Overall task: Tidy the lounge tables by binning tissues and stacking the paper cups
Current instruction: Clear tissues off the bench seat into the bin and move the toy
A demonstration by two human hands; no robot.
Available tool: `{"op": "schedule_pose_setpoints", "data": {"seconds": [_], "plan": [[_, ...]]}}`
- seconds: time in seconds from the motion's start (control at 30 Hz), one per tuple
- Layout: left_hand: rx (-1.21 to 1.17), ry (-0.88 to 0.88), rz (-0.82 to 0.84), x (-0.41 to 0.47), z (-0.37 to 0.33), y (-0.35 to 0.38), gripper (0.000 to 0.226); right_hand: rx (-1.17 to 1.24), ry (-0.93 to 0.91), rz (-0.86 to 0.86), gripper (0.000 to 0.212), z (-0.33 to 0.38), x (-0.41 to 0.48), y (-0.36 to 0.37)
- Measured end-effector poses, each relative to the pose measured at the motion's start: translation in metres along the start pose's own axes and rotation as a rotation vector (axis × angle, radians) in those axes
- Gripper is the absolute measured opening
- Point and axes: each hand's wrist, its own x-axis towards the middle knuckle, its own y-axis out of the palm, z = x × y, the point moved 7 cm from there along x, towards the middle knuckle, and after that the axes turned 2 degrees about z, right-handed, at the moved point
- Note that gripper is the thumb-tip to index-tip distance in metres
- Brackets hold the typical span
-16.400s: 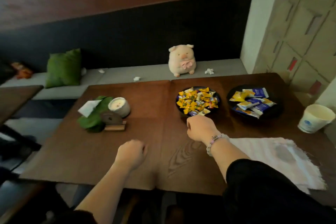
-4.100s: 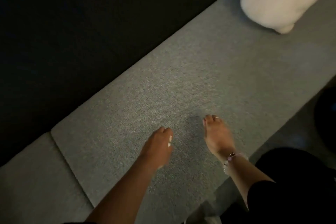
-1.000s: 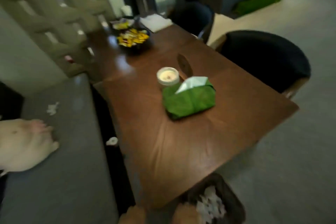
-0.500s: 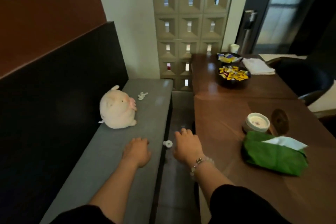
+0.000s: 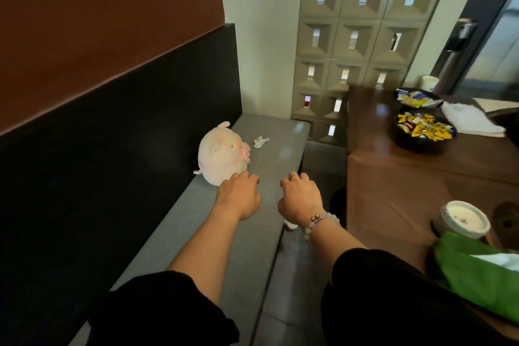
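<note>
Left hand (image 5: 238, 196) and right hand (image 5: 301, 196) loosely curled, empty, over grey seat (image 5: 252, 247); crumpled tissue (image 5: 260, 141) beyond plush pig (image 5: 222, 153).

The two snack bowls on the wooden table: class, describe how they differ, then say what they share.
The nearer snack bowl is heaped with small, mostly yellow wrapped sweets; the farther snack bowl holds fewer, larger packets in yellow, blue and white. The nearer one shows its dark side wall; the farther one shows little more than its rim and contents. The farther one sits closer to the paper cup. Both are dark, round and stand on the wooden table beside the folded white cloth.
</note>
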Motion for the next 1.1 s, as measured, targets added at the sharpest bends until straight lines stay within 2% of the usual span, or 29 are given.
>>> {"op": "schedule_pose_setpoints", "data": {"seconds": [0.43, 0.6, 0.8, 1.1], "plan": [[0.028, 0.087, 0.036, 0.1, 0.05, -0.01, 0.039, -0.034, 0.087, 0.089, 0.044, 0.024, 0.111, 0.005], [0.052, 0.098, 0.058, 0.117, 0.07, -0.011, 0.039, -0.029, 0.119, 0.059, 0.043, 0.034, 0.138, 0.0], [0.052, 0.051, -0.015, 0.134, 0.1, -0.025, 0.04, -0.063, 0.084, 0.038, 0.045, 0.05, 0.176, -0.006], [-0.013, -0.107, -0.001, 0.17, 0.16, -0.023, 0.041, -0.074, -0.006, 0.078, 0.047, 0.068, 0.248, -0.002]]}}
